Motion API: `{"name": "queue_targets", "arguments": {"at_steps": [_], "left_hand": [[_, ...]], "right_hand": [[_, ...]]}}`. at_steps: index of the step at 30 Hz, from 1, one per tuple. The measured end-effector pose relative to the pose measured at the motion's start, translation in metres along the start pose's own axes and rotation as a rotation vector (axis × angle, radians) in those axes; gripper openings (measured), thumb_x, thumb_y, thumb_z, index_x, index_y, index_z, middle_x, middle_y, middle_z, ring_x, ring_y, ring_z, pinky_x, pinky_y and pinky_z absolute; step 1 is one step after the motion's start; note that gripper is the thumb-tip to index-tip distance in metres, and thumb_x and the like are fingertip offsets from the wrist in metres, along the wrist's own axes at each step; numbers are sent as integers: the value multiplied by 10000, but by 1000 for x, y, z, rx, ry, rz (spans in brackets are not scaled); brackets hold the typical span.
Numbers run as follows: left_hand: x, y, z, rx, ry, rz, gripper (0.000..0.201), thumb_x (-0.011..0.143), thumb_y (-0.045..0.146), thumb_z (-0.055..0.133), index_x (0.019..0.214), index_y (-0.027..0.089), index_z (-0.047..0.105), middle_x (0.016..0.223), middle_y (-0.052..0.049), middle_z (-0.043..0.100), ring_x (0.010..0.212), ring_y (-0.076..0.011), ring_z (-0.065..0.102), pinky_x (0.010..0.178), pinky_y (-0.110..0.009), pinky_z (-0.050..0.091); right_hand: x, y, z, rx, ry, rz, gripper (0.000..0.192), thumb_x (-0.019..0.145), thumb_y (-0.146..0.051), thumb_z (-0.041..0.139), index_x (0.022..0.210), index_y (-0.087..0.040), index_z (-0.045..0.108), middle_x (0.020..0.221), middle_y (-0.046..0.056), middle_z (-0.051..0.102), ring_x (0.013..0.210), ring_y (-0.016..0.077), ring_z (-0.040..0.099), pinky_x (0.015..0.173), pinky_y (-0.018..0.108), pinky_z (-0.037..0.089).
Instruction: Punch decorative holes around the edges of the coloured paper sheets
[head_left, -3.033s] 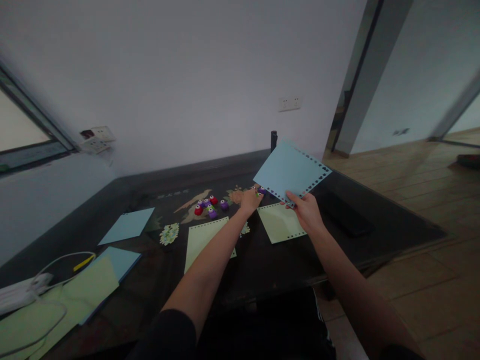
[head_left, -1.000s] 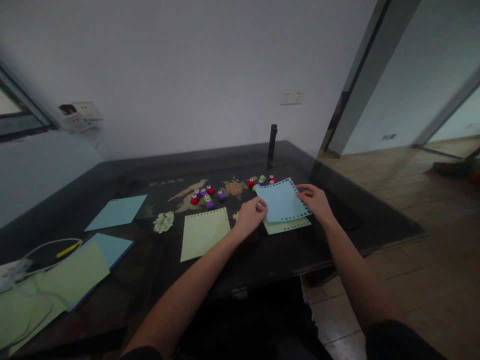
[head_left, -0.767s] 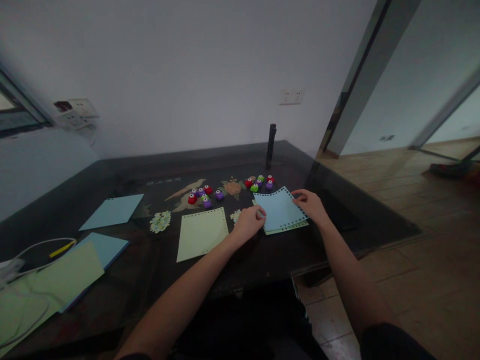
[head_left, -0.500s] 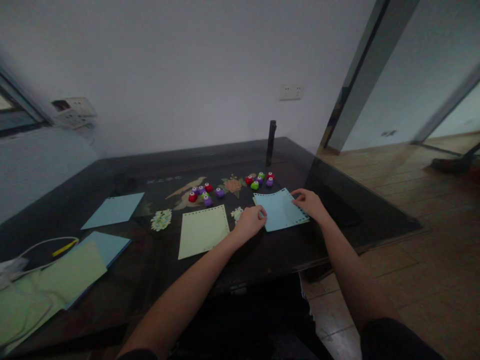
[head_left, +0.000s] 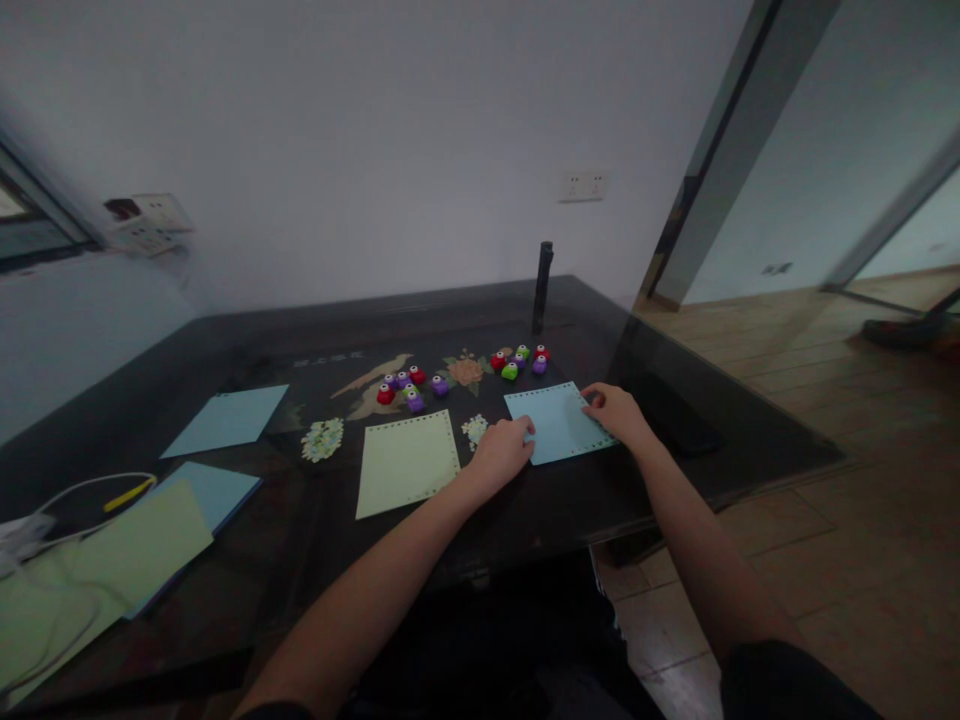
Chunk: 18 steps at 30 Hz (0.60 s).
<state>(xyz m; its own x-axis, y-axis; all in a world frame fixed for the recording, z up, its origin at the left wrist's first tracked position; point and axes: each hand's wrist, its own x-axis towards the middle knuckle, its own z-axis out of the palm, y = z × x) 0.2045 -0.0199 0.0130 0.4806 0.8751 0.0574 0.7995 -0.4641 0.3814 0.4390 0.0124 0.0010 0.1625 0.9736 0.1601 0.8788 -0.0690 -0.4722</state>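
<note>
Here, far left on the dark counter (head_left: 225, 330): green and blue paper stack (head_left: 135, 545), then a lone blue sheet (head_left: 225, 420). Centre: punched green sheet (head_left: 407, 463), small coloured punches (head_left: 409, 388) behind it. Left hand (head_left: 504, 455), fingers curled loosely, fingertips pressing the near-left corner of the punched blue sheet (head_left: 555, 420), which lies flat. Right hand (head_left: 615, 410) rests on its right edge, fingers flat, gripping nothing.

3 blue sheets (head_left: 558, 422), 2 green sheets (head_left: 407, 463).
</note>
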Motion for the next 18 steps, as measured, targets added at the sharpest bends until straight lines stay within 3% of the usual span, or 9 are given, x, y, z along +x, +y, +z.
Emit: {"name": "queue_targets", "arguments": {"at_steps": [9, 18], "left_hand": [[0, -2, 1, -45, 27, 43, 235, 819, 213, 488, 1028, 201, 594, 831, -68, 665, 798, -204, 627, 734, -292, 459], [-3, 3, -4, -20, 54, 81, 241, 833, 200, 465, 1038, 194, 593, 984, -96, 635, 872, -217, 611, 764, -308, 462]], "right_hand": [[-1, 3, 0, 22, 48, -9, 190, 673, -185, 638, 858, -203, 681, 676, -6, 583, 607, 125, 524, 554, 241, 361], [0, 8, 2, -13, 45, -18, 197, 706, -228, 618, 893, -216, 677, 725, 8, 595, 653, 138, 537, 591, 249, 377]]}}
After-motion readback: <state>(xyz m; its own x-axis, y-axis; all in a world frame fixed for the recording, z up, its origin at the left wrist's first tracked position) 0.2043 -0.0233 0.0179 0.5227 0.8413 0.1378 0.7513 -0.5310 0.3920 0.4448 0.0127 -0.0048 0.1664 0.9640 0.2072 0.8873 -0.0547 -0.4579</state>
